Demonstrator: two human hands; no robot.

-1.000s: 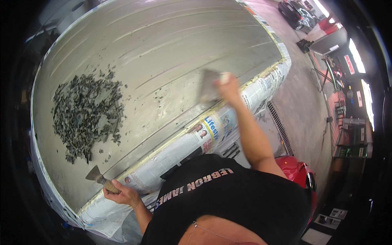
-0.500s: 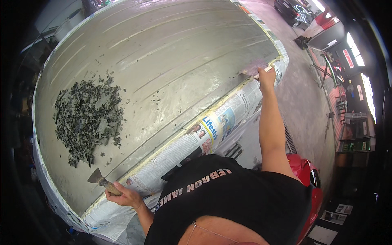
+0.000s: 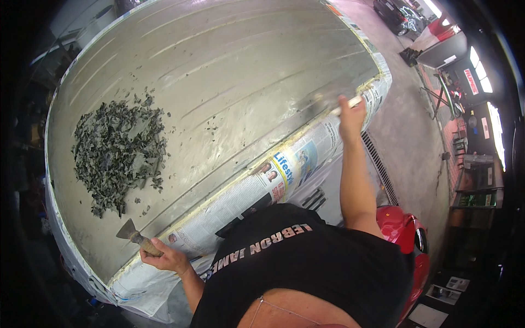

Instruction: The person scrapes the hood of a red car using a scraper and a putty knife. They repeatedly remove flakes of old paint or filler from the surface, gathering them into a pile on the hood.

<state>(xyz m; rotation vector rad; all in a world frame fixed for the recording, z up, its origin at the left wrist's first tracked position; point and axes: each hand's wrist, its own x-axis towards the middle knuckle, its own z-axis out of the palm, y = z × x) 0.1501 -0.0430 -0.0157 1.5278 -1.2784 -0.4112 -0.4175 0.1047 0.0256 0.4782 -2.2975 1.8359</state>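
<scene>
A scraper (image 3: 128,232) with a triangular metal blade and a worn wooden handle is gripped in my left hand (image 3: 167,257), above the near left edge of a ribbed grey vehicle roof (image 3: 219,98). Over by the right end of the same edge, my right hand (image 3: 353,113) is closed around a paintbrush (image 3: 356,101) with a pale handle. Motion smears the brush head, so its contact with the roof cannot be told. Dark, curled flakes (image 3: 117,153) lie heaped on the roof's left part, with small crumbs scattered around them.
Newspaper (image 3: 213,218) and yellowish masking tape cover the roof's near edge, with plastic sheeting (image 3: 164,306) at the lower left corner. A red vehicle (image 3: 396,224) stands behind my right arm. Farther off are a dark car (image 3: 391,19), a floor grate (image 3: 381,169) and shelving (image 3: 476,180).
My right hand has come slightly nearer along the taped edge, with the brush swept leftward and blurred. A pinkish patch beside it no longer shows. The left hand has barely moved.
</scene>
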